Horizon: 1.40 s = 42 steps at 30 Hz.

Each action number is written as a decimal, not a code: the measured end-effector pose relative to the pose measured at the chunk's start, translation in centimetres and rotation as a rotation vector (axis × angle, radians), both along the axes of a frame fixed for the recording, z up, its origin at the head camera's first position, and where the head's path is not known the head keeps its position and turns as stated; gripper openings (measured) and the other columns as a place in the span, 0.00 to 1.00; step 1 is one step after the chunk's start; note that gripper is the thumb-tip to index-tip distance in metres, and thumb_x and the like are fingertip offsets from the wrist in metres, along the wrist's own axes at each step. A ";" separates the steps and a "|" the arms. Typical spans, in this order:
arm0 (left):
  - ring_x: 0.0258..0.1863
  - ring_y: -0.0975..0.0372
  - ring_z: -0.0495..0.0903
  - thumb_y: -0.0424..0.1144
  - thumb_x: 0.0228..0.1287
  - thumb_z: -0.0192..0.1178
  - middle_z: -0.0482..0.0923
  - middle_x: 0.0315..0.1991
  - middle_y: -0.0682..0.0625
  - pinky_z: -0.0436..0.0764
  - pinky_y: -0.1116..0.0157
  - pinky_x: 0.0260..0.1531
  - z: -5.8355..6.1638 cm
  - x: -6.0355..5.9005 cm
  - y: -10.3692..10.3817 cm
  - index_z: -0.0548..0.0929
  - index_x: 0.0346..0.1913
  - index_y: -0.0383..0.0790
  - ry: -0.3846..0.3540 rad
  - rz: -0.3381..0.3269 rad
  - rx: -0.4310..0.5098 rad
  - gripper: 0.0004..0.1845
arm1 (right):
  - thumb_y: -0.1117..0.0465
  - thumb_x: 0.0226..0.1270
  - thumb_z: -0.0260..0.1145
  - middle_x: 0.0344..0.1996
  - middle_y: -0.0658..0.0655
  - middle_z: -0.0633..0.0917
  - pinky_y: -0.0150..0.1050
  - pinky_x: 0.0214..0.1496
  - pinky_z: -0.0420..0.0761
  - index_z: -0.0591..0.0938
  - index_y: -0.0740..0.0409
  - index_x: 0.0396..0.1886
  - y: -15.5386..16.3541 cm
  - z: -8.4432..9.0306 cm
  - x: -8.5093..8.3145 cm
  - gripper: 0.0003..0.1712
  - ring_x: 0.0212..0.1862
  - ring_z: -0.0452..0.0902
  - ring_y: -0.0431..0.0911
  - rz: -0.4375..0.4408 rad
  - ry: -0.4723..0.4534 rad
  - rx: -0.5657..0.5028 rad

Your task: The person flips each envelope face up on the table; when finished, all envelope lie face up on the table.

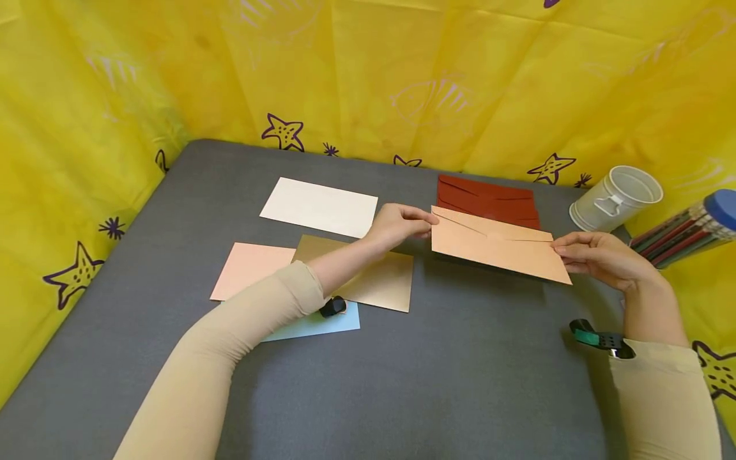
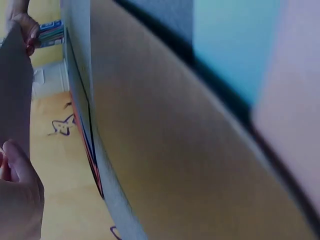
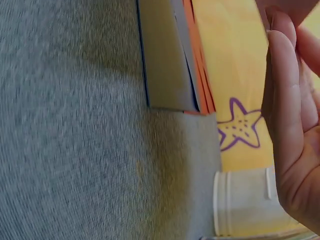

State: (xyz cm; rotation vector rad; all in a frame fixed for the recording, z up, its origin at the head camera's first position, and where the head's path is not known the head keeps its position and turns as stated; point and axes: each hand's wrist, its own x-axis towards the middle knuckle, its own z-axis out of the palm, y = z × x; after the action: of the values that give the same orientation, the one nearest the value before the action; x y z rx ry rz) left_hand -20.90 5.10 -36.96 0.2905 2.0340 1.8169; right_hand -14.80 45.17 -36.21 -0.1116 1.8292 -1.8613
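While both hands pinch it by its short ends, the envelope (image 1: 498,245) hangs just above the table (image 1: 460,358): left hand (image 1: 397,225) at one edge, right hand (image 1: 598,257) at the far corner. It looks light and thin, stiff enough to span between the grips, yet easy to crease; edges seem the safest hold. Behind the grips lies a red stack (image 1: 489,198); beside the left wrist, a gold card (image 1: 376,278).

From the left wrist, the fingers (image 2: 17,190) press the paper's edge.

From the right wrist, the fingers (image 3: 287,125) curl; their contact is out of frame.
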 end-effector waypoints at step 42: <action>0.19 0.66 0.62 0.29 0.60 0.55 0.64 0.12 0.58 0.55 0.73 0.20 -2.1 1.2 3.3 0.64 0.13 0.47 0.076 -0.305 -0.516 0.20 | 0.57 0.72 0.62 0.30 0.44 0.87 0.34 0.40 0.87 0.67 0.57 0.52 0.2 -1.9 0.0 0.17 0.34 0.88 0.38 -0.029 -0.185 0.641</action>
State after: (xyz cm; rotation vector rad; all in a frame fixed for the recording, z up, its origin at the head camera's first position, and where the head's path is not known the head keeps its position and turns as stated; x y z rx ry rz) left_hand -19.74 8.42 -39.01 0.4871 2.2739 1.0741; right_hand -14.78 45.38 -38.16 0.3048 2.1956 -1.1733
